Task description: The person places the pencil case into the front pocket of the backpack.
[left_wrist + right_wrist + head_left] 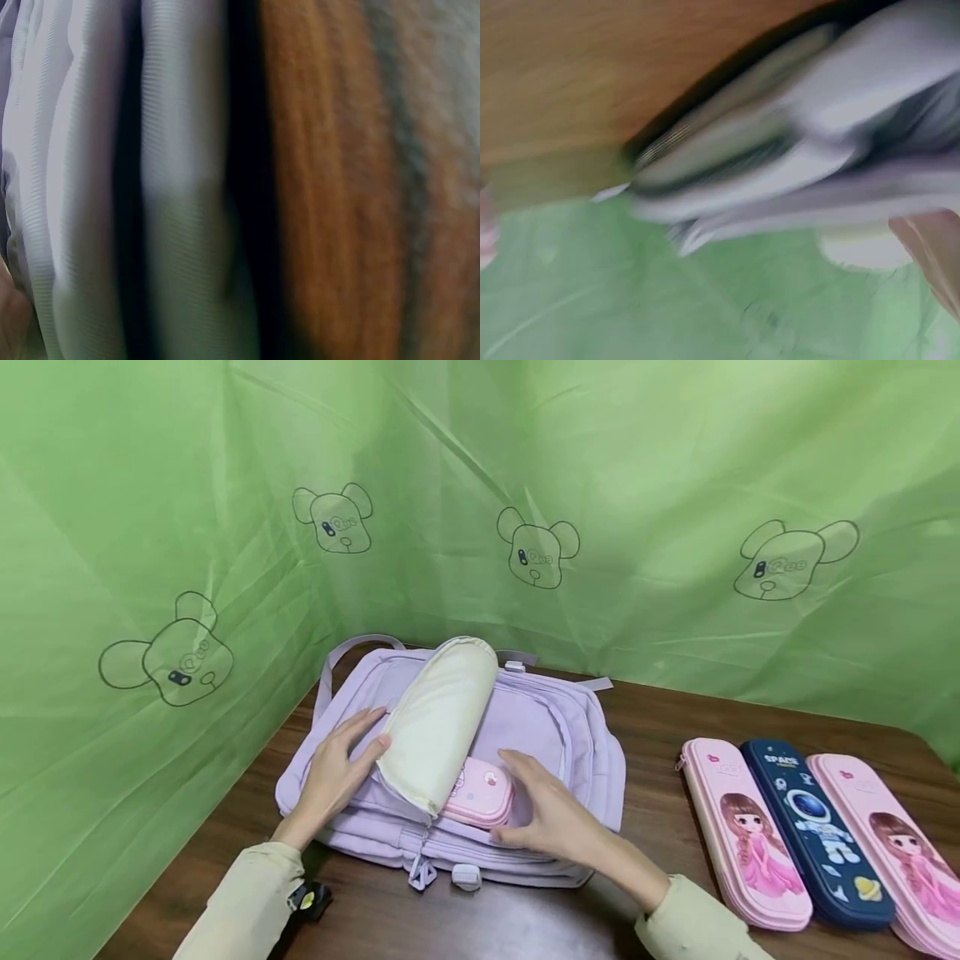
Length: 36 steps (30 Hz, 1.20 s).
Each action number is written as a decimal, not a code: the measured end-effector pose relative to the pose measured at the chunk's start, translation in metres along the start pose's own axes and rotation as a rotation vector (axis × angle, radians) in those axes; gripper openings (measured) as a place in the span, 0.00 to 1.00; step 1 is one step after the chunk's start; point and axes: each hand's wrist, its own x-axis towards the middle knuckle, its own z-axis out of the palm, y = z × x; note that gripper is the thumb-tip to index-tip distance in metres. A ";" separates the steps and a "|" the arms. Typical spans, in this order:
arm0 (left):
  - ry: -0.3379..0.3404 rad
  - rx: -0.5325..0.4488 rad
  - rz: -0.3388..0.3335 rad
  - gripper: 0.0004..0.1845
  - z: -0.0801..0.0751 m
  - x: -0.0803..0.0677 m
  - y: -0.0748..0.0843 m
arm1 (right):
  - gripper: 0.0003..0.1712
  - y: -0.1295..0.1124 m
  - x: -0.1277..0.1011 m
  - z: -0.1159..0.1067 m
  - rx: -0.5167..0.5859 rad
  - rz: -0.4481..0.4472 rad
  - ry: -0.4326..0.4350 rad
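Note:
A lilac backpack (525,727) lies flat on the table. Its front flap, folded over, shows a cream lining (438,718). Beneath the flap's lower edge sticks out the end of a pink pencil case (487,789); the rest of it is hidden. My left hand (330,777) is at the flap's left edge, thumb tip touching the lining and fingers extended over the bag. My right hand (551,806) is spread around the case's exposed end, thumb and fingers wide apart. In the right wrist view, part of a finger (934,251) shows beside the bag's blurred side (780,165).
To the right lie a pink pencil case with a girl print (750,835), a navy space case (817,835) and another pink girl case (892,852). Green curtains (637,460) border the wooden table (637,760). A pale strap buckle (467,877) hangs at the bag's front.

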 end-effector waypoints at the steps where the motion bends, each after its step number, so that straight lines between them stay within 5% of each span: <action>1: 0.001 0.010 0.004 0.25 0.001 0.000 -0.001 | 0.56 0.002 -0.005 -0.007 -0.023 0.014 0.005; 12: 0.020 0.037 0.020 0.25 0.002 -0.004 -0.006 | 0.52 0.055 -0.074 -0.074 -0.320 0.075 0.201; 22: 0.024 0.018 0.020 0.24 0.003 -0.001 -0.007 | 0.56 0.092 -0.143 -0.129 -0.369 0.298 0.320; 27: 0.013 0.014 -0.002 0.24 0.001 -0.001 -0.006 | 0.58 0.098 -0.159 -0.128 -0.374 0.316 0.337; 36: 0.014 0.020 0.004 0.24 0.001 0.001 -0.006 | 0.57 0.100 -0.163 -0.094 -0.405 0.450 0.273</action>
